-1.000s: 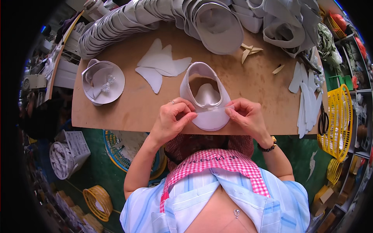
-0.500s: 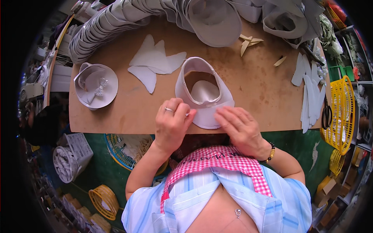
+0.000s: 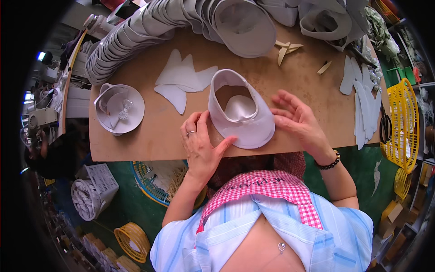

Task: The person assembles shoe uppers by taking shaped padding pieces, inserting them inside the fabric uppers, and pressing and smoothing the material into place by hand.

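Note:
A white shoe upper point(image 3: 251, 135) lies near the table's front edge, its rounded toe toward me. Through its oval opening show the brown tabletop and a shiny white lining. My left hand point(image 3: 199, 143) rests against its left side, thumb spread out onto the toe and fingers pointing away from me. At the upper's right side my right hand point(image 3: 299, 120) is raised with its fingers apart. Its fingertips are at or close to the edge; whether they touch I cannot tell. Nothing is gripped in either hand.
White cut pieces point(image 3: 181, 75) lie beyond my left hand. Another white upper point(image 3: 134, 106) with a sparkling bow sits at left. A long row of nested uppers point(image 3: 136, 41) lines the back. Beside strip-shaped pieces point(image 3: 360, 113) at right are black scissors point(image 3: 385, 127). Yellow baskets point(image 3: 401, 122) stand beyond.
My left hand has opened from a pinch and laid its thumb on the toe. My right hand has lifted off the toe and moved right and away from me.

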Demonstrator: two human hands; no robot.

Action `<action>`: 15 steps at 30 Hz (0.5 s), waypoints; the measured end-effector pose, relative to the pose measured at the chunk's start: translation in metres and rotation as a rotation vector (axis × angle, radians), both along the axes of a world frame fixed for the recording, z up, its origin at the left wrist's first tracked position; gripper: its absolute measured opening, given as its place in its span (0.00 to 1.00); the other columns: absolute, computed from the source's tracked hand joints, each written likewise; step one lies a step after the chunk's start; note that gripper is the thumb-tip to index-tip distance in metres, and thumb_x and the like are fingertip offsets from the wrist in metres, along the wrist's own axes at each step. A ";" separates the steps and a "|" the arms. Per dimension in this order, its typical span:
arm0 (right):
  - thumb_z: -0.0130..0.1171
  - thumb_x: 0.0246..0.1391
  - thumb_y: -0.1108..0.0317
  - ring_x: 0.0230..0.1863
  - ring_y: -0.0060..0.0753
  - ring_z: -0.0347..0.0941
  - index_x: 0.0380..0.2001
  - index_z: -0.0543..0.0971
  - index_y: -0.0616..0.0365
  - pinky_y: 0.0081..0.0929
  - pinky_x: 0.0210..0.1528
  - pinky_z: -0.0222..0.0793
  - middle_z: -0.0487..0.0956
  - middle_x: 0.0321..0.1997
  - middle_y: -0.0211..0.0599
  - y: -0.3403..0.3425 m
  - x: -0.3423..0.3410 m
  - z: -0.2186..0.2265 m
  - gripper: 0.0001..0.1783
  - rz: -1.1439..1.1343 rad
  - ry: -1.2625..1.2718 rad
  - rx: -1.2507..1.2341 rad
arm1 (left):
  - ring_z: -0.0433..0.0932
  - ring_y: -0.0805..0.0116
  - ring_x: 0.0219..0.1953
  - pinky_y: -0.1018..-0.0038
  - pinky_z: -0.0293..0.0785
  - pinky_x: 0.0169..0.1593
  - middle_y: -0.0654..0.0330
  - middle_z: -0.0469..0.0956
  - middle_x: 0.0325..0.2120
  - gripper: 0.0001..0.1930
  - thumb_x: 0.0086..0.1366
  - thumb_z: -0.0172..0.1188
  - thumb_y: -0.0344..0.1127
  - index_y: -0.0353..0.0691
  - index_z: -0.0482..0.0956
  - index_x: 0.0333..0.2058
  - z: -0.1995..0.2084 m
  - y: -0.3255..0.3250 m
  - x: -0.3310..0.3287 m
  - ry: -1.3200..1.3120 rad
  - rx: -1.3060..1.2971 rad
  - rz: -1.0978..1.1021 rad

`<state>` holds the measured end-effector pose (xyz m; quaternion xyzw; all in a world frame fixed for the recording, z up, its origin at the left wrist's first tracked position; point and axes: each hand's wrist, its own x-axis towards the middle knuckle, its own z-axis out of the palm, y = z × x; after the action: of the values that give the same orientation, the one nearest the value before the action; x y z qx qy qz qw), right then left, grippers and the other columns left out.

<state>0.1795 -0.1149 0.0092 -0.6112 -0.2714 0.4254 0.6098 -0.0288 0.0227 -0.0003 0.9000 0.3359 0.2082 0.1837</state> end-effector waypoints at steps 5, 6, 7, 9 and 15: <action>0.71 0.46 0.69 0.53 0.32 0.72 0.66 0.43 0.73 0.27 0.56 0.69 0.69 0.57 0.52 0.000 -0.014 0.008 0.56 0.053 0.387 -0.009 | 0.62 0.52 0.55 0.61 0.61 0.59 0.51 0.67 0.51 0.38 0.46 0.75 0.44 0.33 0.69 0.53 0.001 -0.002 -0.003 -0.103 -0.212 -0.005; 0.72 0.46 0.68 0.53 0.32 0.73 0.66 0.43 0.72 0.27 0.55 0.70 0.70 0.57 0.53 0.000 -0.018 0.009 0.56 0.066 0.361 -0.039 | 0.62 0.52 0.55 0.61 0.61 0.59 0.51 0.67 0.51 0.38 0.46 0.75 0.44 0.33 0.69 0.53 0.002 -0.001 -0.002 -0.112 -0.198 -0.006; 0.73 0.44 0.67 0.52 0.33 0.73 0.66 0.45 0.70 0.29 0.54 0.71 0.68 0.58 0.53 0.001 -0.022 0.012 0.56 0.036 0.353 -0.026 | 0.63 0.52 0.55 0.61 0.61 0.59 0.51 0.68 0.51 0.38 0.45 0.75 0.43 0.34 0.68 0.53 0.001 0.001 0.000 -0.139 -0.252 -0.012; 0.73 0.44 0.67 0.51 0.33 0.73 0.66 0.48 0.68 0.28 0.54 0.72 0.67 0.57 0.52 0.002 -0.025 0.012 0.55 0.022 0.269 -0.004 | 0.64 0.52 0.54 0.61 0.62 0.58 0.51 0.68 0.51 0.39 0.45 0.75 0.42 0.34 0.68 0.53 0.001 0.002 0.002 -0.169 -0.298 -0.023; 0.73 0.42 0.72 0.46 0.28 0.72 0.63 0.57 0.56 0.22 0.48 0.74 0.64 0.58 0.45 0.001 -0.023 0.009 0.47 -0.084 0.140 0.199 | 0.65 0.58 0.59 0.64 0.62 0.61 0.50 0.66 0.57 0.51 0.46 0.76 0.45 0.33 0.56 0.63 0.002 0.024 0.008 -0.337 -0.642 -0.045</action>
<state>0.1564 -0.1138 0.0184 -0.5274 -0.2432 0.4120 0.7021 -0.0211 0.0468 0.0022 0.7568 0.3293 0.2334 0.5142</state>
